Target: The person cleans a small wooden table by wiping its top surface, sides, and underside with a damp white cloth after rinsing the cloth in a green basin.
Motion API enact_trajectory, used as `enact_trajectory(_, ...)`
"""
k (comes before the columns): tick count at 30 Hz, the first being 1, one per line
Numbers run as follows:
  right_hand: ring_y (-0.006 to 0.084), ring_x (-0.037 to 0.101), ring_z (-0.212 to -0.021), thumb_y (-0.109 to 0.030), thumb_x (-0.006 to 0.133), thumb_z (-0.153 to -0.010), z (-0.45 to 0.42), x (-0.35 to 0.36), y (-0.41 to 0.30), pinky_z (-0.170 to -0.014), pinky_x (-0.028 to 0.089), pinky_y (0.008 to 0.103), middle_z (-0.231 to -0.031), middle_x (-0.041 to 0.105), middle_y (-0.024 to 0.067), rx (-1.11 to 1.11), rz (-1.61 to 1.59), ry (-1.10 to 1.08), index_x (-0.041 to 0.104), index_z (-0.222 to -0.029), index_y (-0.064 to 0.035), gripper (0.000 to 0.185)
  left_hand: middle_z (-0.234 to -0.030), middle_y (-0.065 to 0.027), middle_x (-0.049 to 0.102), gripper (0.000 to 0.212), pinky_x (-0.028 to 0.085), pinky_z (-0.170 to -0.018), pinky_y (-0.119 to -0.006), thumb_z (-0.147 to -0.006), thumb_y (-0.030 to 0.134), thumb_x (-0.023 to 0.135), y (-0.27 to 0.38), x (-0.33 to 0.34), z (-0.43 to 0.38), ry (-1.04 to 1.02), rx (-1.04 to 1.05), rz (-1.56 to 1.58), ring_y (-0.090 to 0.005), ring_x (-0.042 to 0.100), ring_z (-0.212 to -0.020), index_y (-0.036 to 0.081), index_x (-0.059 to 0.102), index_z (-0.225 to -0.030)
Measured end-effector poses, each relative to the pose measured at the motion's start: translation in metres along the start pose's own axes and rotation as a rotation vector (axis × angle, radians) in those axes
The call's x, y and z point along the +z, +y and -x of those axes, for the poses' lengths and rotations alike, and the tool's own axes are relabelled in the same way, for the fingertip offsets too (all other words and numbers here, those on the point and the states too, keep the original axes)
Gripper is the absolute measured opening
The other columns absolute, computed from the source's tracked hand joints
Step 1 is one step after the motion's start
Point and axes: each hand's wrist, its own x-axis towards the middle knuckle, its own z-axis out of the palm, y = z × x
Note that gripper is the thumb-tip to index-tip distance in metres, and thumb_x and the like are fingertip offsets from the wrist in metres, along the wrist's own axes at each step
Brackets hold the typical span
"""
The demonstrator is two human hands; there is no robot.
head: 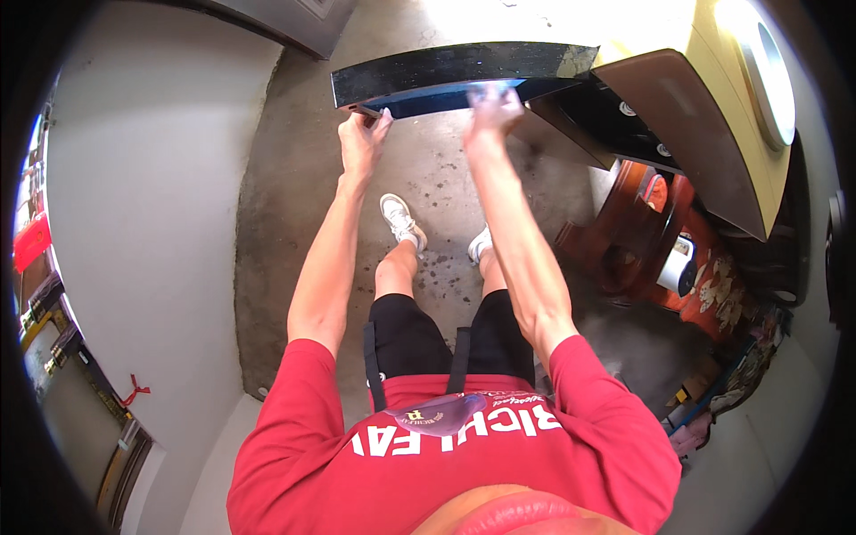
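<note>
A dark panel (461, 63), which looks like an open cabinet door, stretches across the top of the view. Its face towards me has a glossy blue sheen. The fingers of my left hand (361, 144) are closed on its free edge at the left, with the thumb on the near side. Farther right, my right hand (493, 114) is raised to the near face of the panel and blurred. Something pale shows at its fingertips, but the blur hides what it is and whether I hold it.
The panel's right end meets a yellow and brown cabinet (695, 134) with a white oval object (769, 87) on top. A reddish wooden seat (622, 227) and a white and black object (677, 267) are at the right. A grey wall (154, 187) rises left of the concrete floor (307, 200).
</note>
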Motion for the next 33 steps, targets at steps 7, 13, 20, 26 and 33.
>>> enact_trajectory(7,0.0138,0.064,-0.080,-0.003,0.055,-0.094,0.061,0.009,-0.011,-0.081,0.059,0.0342,-0.088,0.062,0.0051,0.196,-0.126,-0.464,0.058,-0.091,0.0018,0.006,-0.069,-0.0167,0.068,0.027,0.050,-0.062,-0.032,-0.082,0.018,0.074,0.002,-0.003,-0.005,-0.062,0.000,-0.067,-0.0175,0.062,-0.058,-0.008,0.066,-0.087)
enact_trajectory(13,0.0125,0.061,-0.096,0.000,0.060,-0.091,0.088,-0.060,-0.106,-0.083,0.052,0.0273,-0.109,0.065,0.0077,-0.294,0.264,-0.425,0.056,-0.122,0.0056,0.032,-0.077,-0.0154,0.070,0.038,0.052,-0.070,-0.035,-0.080,0.023,0.077,-0.009,-0.017,0.004,-0.263,-0.119,-0.239,-0.0264,0.068,-0.069,-0.006,0.066,-0.103)
enact_trajectory(20,0.0354,0.056,-0.119,0.010,0.056,-0.075,0.059,-0.027,-0.131,-0.104,0.043,0.0431,-0.124,0.060,0.0172,-1.130,0.923,-0.451,0.063,-0.114,-0.0005,0.041,-0.105,-0.0147,0.068,0.060,0.050,-0.086,-0.034,-0.081,0.022,0.076,0.053,-0.037,0.008,-0.125,0.129,0.052,-0.0247,0.067,-0.094,0.001,0.050,-0.131)
enact_trajectory(26,0.0328,0.057,-0.117,0.002,0.059,-0.076,0.114,0.008,-0.070,-0.107,0.041,0.0450,-0.118,0.062,0.0155,-1.192,0.839,-0.972,0.061,-0.112,0.0001,0.036,-0.097,-0.0121,0.068,0.033,0.051,-0.076,-0.030,-0.083,0.013,0.071,0.030,-0.035,0.019,-0.186,0.062,0.252,-0.0174,0.065,-0.087,-0.001,0.059,-0.111)
enact_trajectory(33,0.0352,0.059,-0.111,0.007,0.057,-0.076,0.036,-0.031,-0.144,-0.105,0.041,0.0457,-0.115,0.063,0.0186,-1.263,1.122,-0.636,0.061,-0.114,-0.0001,0.039,-0.086,-0.0104,0.068,0.033,0.051,-0.069,-0.028,-0.077,0.002,0.073,0.046,-0.038,0.025,-0.174,-0.024,0.109,-0.0136,0.063,-0.076,-0.001,0.061,-0.108)
